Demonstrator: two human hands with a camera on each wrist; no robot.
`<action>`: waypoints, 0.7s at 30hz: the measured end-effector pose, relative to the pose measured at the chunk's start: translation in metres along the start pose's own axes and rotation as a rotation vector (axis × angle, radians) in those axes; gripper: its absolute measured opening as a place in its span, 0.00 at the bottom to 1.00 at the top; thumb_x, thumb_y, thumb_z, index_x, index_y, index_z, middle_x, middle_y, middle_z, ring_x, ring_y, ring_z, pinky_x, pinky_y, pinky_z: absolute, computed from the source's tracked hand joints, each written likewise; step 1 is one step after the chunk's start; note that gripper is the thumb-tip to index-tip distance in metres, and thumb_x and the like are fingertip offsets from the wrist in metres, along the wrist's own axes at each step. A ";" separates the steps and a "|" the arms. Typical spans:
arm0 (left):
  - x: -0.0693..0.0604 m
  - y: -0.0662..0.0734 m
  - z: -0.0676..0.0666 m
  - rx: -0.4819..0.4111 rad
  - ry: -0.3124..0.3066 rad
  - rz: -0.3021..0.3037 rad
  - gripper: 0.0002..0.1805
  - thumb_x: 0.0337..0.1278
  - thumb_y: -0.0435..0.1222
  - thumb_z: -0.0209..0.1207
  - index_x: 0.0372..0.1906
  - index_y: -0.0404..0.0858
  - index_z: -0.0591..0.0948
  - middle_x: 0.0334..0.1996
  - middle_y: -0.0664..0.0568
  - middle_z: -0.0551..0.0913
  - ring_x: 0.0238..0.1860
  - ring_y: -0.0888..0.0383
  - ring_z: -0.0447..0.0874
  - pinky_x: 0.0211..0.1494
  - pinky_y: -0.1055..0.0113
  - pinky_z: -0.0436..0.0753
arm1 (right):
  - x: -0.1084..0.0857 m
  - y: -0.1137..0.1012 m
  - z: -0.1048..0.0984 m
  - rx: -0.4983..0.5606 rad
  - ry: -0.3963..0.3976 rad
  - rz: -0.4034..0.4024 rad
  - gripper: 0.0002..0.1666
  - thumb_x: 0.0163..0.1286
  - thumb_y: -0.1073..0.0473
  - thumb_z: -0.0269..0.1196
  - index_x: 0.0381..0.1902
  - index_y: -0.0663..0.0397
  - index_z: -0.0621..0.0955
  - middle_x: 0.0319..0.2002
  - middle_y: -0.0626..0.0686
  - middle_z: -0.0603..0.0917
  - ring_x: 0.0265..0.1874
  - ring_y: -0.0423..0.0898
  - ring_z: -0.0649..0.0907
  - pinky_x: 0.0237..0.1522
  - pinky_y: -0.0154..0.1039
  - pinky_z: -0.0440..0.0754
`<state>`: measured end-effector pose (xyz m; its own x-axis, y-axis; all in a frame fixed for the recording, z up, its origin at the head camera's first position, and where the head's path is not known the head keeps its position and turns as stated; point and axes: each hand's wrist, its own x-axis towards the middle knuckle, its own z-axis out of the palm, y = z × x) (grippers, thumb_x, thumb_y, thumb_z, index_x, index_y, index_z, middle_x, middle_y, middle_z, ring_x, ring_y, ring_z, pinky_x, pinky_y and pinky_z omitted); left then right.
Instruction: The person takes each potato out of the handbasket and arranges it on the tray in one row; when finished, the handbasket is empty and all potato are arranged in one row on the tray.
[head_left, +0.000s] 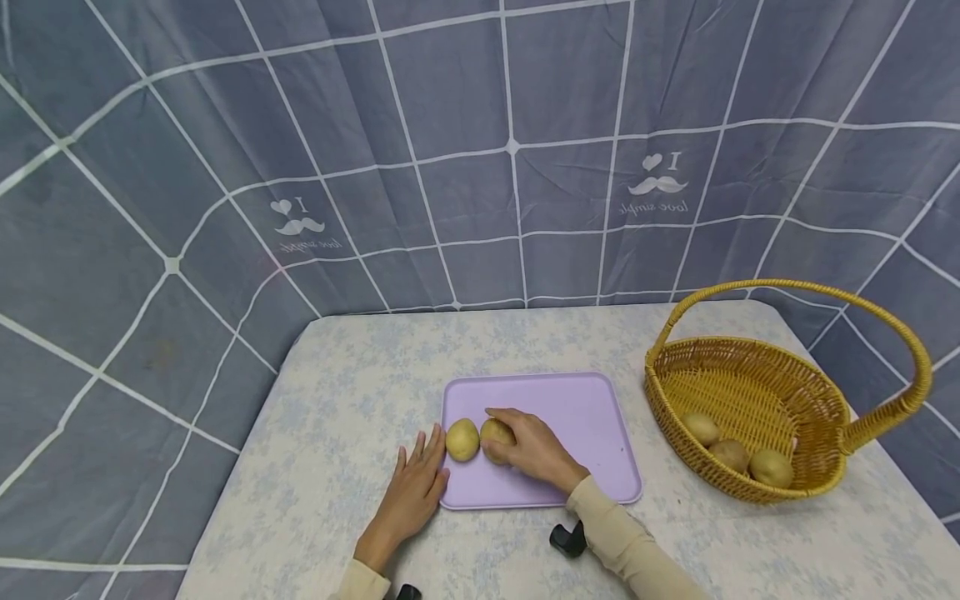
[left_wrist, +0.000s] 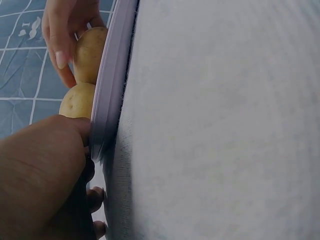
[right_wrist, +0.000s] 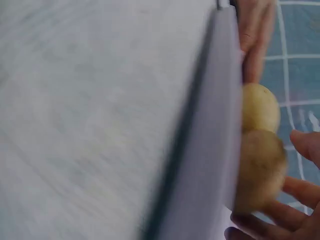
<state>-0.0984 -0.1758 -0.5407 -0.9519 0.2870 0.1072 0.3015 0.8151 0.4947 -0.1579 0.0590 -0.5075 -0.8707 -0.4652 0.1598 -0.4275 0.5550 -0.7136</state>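
Observation:
Two potatoes sit side by side on a lilac tray. Around the right, browner potato, my right hand arches with loosely spread fingers. The fingers lie along its far side, while the thumb stands a little off its skin in the right wrist view. The paler potato rests near the tray's left edge. Against that edge lies my left hand, its fingers fairly straight and the fingertips close to the paler potato. In the left wrist view, the left hand hides part of that potato.
A yellow wicker basket with a tall handle stands to the right of the tray, holding three visible potatoes. A pale floral cloth covers the table. Grey checked curtains hang behind and at the sides.

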 end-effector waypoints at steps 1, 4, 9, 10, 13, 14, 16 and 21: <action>0.000 0.000 0.000 -0.001 -0.002 0.001 0.31 0.73 0.39 0.46 0.74 0.33 0.55 0.74 0.44 0.52 0.74 0.41 0.46 0.71 0.35 0.42 | -0.002 0.000 -0.004 0.035 0.007 0.004 0.32 0.66 0.49 0.63 0.65 0.56 0.73 0.62 0.56 0.76 0.61 0.55 0.75 0.62 0.51 0.72; 0.000 0.001 0.000 -0.008 -0.005 0.005 0.30 0.73 0.39 0.45 0.74 0.33 0.55 0.74 0.44 0.52 0.74 0.41 0.46 0.71 0.35 0.42 | -0.010 0.004 -0.024 0.199 0.060 0.018 0.33 0.66 0.52 0.64 0.67 0.56 0.71 0.64 0.58 0.74 0.63 0.58 0.73 0.63 0.53 0.71; 0.000 0.002 -0.001 -0.012 0.004 0.011 0.30 0.73 0.39 0.46 0.73 0.32 0.56 0.74 0.44 0.53 0.74 0.39 0.47 0.71 0.35 0.43 | -0.034 0.017 -0.078 0.440 0.229 0.005 0.33 0.67 0.61 0.63 0.67 0.64 0.69 0.66 0.65 0.70 0.65 0.60 0.70 0.63 0.49 0.71; 0.000 0.001 -0.001 -0.015 0.002 0.007 0.30 0.73 0.39 0.46 0.73 0.33 0.56 0.74 0.44 0.53 0.74 0.40 0.47 0.71 0.35 0.42 | -0.040 0.020 -0.091 0.468 0.270 -0.003 0.32 0.67 0.63 0.63 0.66 0.66 0.69 0.65 0.66 0.70 0.65 0.58 0.71 0.63 0.46 0.72; 0.000 0.001 -0.001 -0.016 -0.014 -0.005 0.31 0.73 0.40 0.45 0.74 0.34 0.54 0.75 0.46 0.51 0.75 0.41 0.45 0.71 0.36 0.41 | -0.065 0.028 -0.128 0.531 0.389 -0.019 0.29 0.67 0.69 0.60 0.65 0.71 0.68 0.64 0.65 0.71 0.64 0.48 0.73 0.59 0.33 0.74; 0.000 0.001 0.000 -0.018 -0.020 -0.009 0.31 0.73 0.40 0.45 0.74 0.34 0.54 0.75 0.46 0.50 0.75 0.41 0.44 0.72 0.36 0.41 | -0.073 0.032 -0.139 0.552 0.433 -0.029 0.28 0.67 0.71 0.59 0.65 0.72 0.68 0.64 0.62 0.73 0.62 0.45 0.74 0.58 0.30 0.74; 0.000 0.000 0.000 -0.017 -0.028 -0.015 0.31 0.73 0.40 0.45 0.74 0.34 0.53 0.75 0.47 0.49 0.75 0.42 0.44 0.72 0.37 0.40 | -0.088 0.042 -0.160 0.589 0.509 -0.037 0.28 0.67 0.73 0.57 0.65 0.72 0.67 0.62 0.55 0.76 0.60 0.40 0.75 0.55 0.26 0.75; 0.000 0.000 0.000 -0.010 -0.007 -0.002 0.31 0.72 0.39 0.46 0.73 0.33 0.55 0.74 0.45 0.52 0.74 0.40 0.46 0.71 0.35 0.42 | -0.114 0.081 -0.198 0.447 0.544 0.184 0.33 0.71 0.62 0.58 0.72 0.58 0.63 0.66 0.44 0.72 0.65 0.41 0.70 0.52 0.19 0.72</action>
<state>-0.0986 -0.1761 -0.5404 -0.9522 0.2886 0.1004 0.2988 0.8108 0.5033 -0.1420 0.2934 -0.4488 -0.9663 0.0815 0.2442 -0.2238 0.2026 -0.9533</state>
